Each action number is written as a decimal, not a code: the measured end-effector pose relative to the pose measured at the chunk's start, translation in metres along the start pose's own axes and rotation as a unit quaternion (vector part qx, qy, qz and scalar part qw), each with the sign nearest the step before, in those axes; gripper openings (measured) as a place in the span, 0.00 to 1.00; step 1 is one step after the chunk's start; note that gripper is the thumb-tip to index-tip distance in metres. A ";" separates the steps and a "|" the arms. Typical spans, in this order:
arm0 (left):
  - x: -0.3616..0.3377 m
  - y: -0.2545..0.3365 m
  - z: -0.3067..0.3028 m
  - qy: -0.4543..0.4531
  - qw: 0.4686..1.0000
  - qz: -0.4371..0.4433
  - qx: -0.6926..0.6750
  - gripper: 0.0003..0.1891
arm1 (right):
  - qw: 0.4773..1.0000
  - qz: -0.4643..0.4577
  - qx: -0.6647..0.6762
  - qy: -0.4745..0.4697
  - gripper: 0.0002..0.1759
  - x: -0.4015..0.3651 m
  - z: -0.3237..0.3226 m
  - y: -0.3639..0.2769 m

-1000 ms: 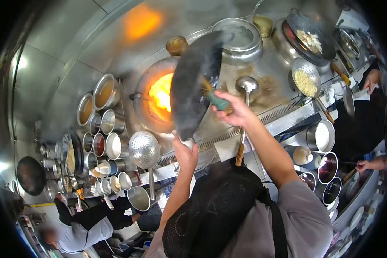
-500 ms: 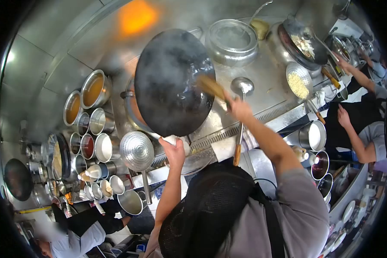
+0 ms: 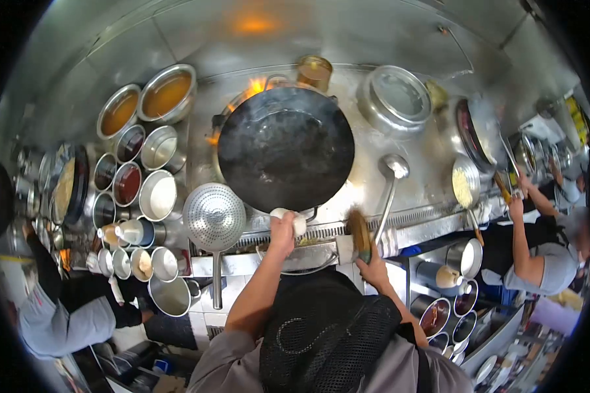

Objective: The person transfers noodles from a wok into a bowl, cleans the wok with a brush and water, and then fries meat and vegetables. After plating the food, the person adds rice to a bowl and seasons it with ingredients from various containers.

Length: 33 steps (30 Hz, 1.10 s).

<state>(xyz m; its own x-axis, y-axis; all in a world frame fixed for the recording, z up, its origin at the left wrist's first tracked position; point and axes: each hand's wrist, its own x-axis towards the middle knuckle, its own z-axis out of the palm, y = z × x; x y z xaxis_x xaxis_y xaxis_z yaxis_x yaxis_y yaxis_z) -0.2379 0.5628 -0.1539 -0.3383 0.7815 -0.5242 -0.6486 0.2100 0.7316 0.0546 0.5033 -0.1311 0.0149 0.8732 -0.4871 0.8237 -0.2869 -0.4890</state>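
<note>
A black wok (image 3: pixel 285 154) sits over the burner, with a thin haze above it and flames (image 3: pixel 254 88) at its back left edge. My left hand (image 3: pixel 282 236) grips the wok's near edge through a folded white cloth (image 3: pixel 299 224). In my right hand (image 3: pixel 373 268) is a wok brush (image 3: pixel 358 232), its bristle end blurred and pointing away from me. The brush is apart from the wok, above the stove's front edge. Just right of it lies a ladle (image 3: pixel 394 168). Left of the wok rests a perforated strainer (image 3: pixel 214 216), handle toward me.
Metal pots of sauces and seasonings crowd the left, including a brown liquid bowl (image 3: pixel 168 93). A lidded pot (image 3: pixel 396 98) stands back right, near a noodle strainer (image 3: pixel 462 183). Co-workers stand at the right (image 3: pixel 537 262) and left (image 3: pixel 72 314).
The wok has gone from tilted up to lying level on the burner. My right hand has drawn the brush out of the wok toward me. The camera view has turned.
</note>
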 end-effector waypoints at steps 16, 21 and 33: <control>0.029 0.003 -0.025 -0.050 0.996 0.010 0.074 0.15 | 0.978 -0.091 0.080 0.171 0.45 -0.014 -0.005 -0.043; 0.023 0.005 -0.026 -0.022 0.999 0.002 0.039 0.17 | 0.996 -0.012 0.040 0.075 0.42 -0.005 0.005 -0.025; -0.063 0.033 -0.181 0.019 0.991 0.026 0.128 0.31 | 0.989 -0.015 0.114 0.090 0.43 -0.022 -0.009 -0.058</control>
<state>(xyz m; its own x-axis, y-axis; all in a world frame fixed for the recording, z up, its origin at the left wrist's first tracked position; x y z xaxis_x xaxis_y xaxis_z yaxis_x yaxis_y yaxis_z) -0.3615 0.4145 -0.1755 -0.3954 0.7735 -0.4953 -0.4363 0.3164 0.8423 0.0115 0.5048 -0.0856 0.1112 0.9327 -0.3431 0.6763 -0.3240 -0.6615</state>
